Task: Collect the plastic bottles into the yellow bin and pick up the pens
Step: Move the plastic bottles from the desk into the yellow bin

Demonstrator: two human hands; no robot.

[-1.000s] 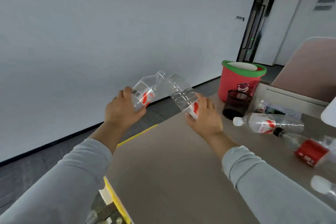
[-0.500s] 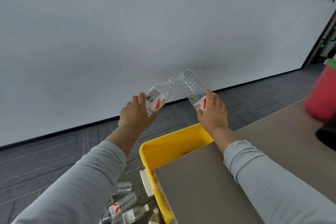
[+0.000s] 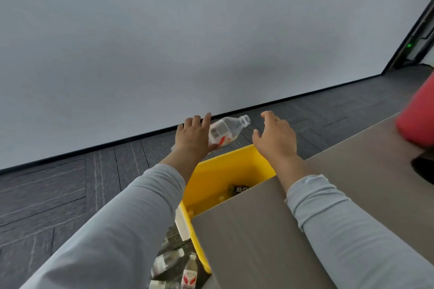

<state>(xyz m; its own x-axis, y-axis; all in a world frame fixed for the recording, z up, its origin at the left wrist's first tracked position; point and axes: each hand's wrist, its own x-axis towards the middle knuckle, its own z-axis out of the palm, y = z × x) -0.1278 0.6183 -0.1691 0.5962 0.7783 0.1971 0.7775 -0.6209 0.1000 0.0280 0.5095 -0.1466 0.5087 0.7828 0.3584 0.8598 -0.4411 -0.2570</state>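
The yellow bin (image 3: pixel 234 164) stands on the floor at the table's far corner, partly hidden under the tabletop. My left hand (image 3: pixel 193 139) hovers over its far left rim with fingers spread. A clear plastic bottle (image 3: pixel 224 131) with a red-and-white label lies just off its palm, touching the thumb, neck pointing right. Over the bin's far right corner, my right hand (image 3: pixel 276 137) is spread and holds nothing. A dark-labelled item (image 3: pixel 240 189) lies inside the bin. No pens are in view.
The grey-brown table (image 3: pixel 352 190) fills the lower right. A red bucket (image 3: pixel 416 119) and a black pen holder (image 3: pixel 425 169) sit at its right edge. Several bottles (image 3: pixel 170 263) lie on the dark floor left of the bin. A white wall stands ahead.
Both hands have spread their fingers over the bin. The bottle that my right hand held is gone from view. The left bottle is slipping off my left palm.
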